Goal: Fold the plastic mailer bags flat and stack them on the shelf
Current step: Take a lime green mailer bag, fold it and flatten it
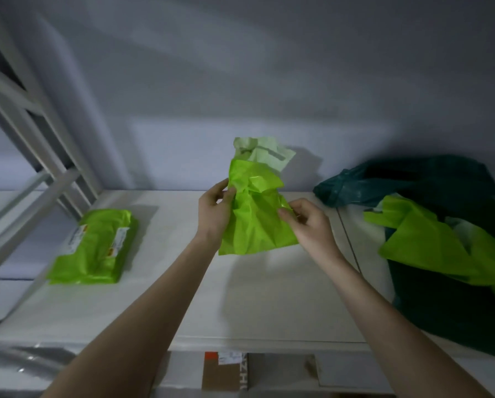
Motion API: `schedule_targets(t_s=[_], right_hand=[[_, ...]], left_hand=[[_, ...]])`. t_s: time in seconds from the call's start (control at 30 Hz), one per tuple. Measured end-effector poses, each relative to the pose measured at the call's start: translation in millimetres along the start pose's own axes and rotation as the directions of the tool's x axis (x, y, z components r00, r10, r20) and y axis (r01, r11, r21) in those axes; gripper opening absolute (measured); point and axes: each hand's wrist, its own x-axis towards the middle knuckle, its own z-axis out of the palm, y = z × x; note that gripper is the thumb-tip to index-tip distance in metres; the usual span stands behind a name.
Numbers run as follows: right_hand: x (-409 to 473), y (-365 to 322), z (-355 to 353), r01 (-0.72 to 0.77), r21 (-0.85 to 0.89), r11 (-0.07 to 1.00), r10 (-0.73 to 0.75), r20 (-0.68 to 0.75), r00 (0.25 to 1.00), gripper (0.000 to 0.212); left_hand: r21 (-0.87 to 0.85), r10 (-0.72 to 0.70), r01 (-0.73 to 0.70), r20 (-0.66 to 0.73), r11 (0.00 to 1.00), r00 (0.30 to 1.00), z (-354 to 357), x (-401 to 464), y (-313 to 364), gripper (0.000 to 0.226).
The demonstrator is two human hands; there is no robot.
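Observation:
A crumpled lime-green mailer bag (255,208) is held upright above the white shelf (240,297), its paler inner flap sticking up at the top. My left hand (214,211) grips its left edge with thumb and curled fingers. My right hand (308,222) pinches its right edge lower down. A flat stack of folded green mailer bags (94,245) with white labels lies on the shelf at the left.
A large dark green plastic sack (447,248) fills the shelf's right side, with loose green mailer bags (430,239) spilling from it. A white metal frame (31,145) slants at the left. Cardboard boxes (226,372) sit on the level below.

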Motion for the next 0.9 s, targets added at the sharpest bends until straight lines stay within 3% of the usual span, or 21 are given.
schedule_targets(t_s=[0.17, 0.27, 0.37, 0.43, 0.5, 0.6, 0.7, 0.77, 0.9], right_hand=[[-2, 9, 1, 0.023, -0.077, 0.997, -0.030, -0.086, 0.996, 0.028], [-4, 14, -4, 0.044, -0.163, 0.986, -0.065, -0.122, 0.990, 0.039], [-9, 18, -5, 0.062, -0.220, 0.973, -0.094, -0.136, 0.986, 0.036], [-13, 18, -6, 0.104, -0.244, 0.964, -0.140, -0.132, 0.981, 0.030], [-15, 18, -9, 0.140, -0.260, 0.956, -0.177, -0.125, 0.976, 0.024], [-18, 18, -13, 0.156, -0.280, 0.947, -0.192, -0.105, 0.976, 0.020], [-20, 18, -14, 0.170, -0.295, 0.940, -0.204, -0.087, 0.975, 0.019], [-22, 17, -14, 0.187, -0.331, 0.925, -0.226, -0.084, 0.970, 0.020], [-21, 15, -16, 0.205, -0.387, 0.899, -0.251, -0.070, 0.966, 0.022]], left_hand=[[-0.005, -0.010, 0.009, -0.095, 1.000, 0.995, -19, 6, -8, 0.028], [0.083, 0.006, 0.005, -0.129, 0.997, 0.992, -24, 7, -14, 0.031], [0.156, -0.005, 0.027, -0.136, 0.987, 0.991, -20, 0, -14, 0.035], [0.246, 0.142, -0.095, -0.179, 0.965, 0.974, -16, -5, -10, 0.037], [0.398, 0.437, -0.348, -0.160, 0.849, 0.885, -13, -9, 0, 0.039], [0.593, 0.683, -0.606, 0.124, 0.530, 0.720, 3, -13, 23, 0.032], [0.685, 0.639, -0.660, 0.364, 0.309, 0.677, 27, -18, 34, 0.037], [0.728, 0.574, -0.628, 0.400, 0.275, 0.715, 39, -18, 35, 0.042], [0.801, 0.504, -0.539, 0.363, 0.262, 0.784, 51, -17, 38, 0.029]])
